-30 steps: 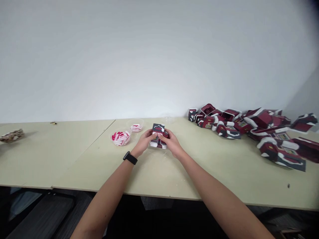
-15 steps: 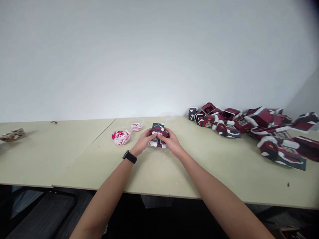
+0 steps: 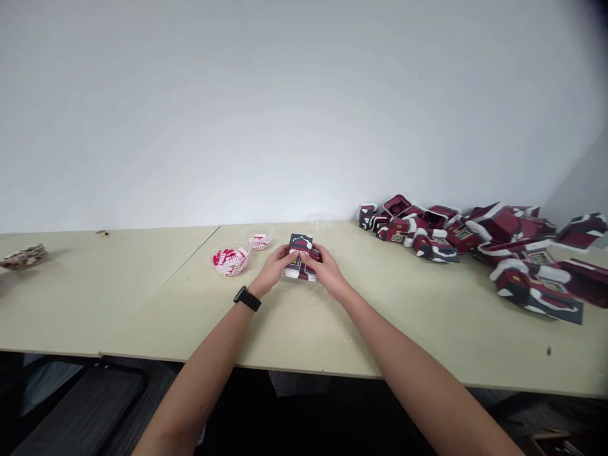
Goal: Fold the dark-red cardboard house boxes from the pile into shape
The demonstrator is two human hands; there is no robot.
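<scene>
Between my two hands, over the middle of the table, is a small toy house [image 3: 301, 242] in dark red, grey and white, with a snow-like white trim. My left hand [image 3: 274, 269] is closed on its left side, the thumb pressed on its front. On the opposite side my right hand [image 3: 329, 271] grips it the same way, both thumbs nearly meeting. Fingers behind the house are hidden. Left of my hands stands a clear bowl [image 3: 230, 259] of red-and-white pieces, with a smaller clear bowl [image 3: 259, 240] of similar pieces behind it.
A heap of similar dark red houses [image 3: 498, 231] spreads along the right of the pale table [image 3: 180, 316]. A clear lid-like dish [image 3: 320, 221] lies near the wall. At far left is a brown patterned item [image 3: 23, 256]. A small dark bit [image 3: 548, 351] lies front right.
The house has tipped slightly in my hands, showing more of its front below the thumbs. Both hands keep their hold and the bowls stay put.
</scene>
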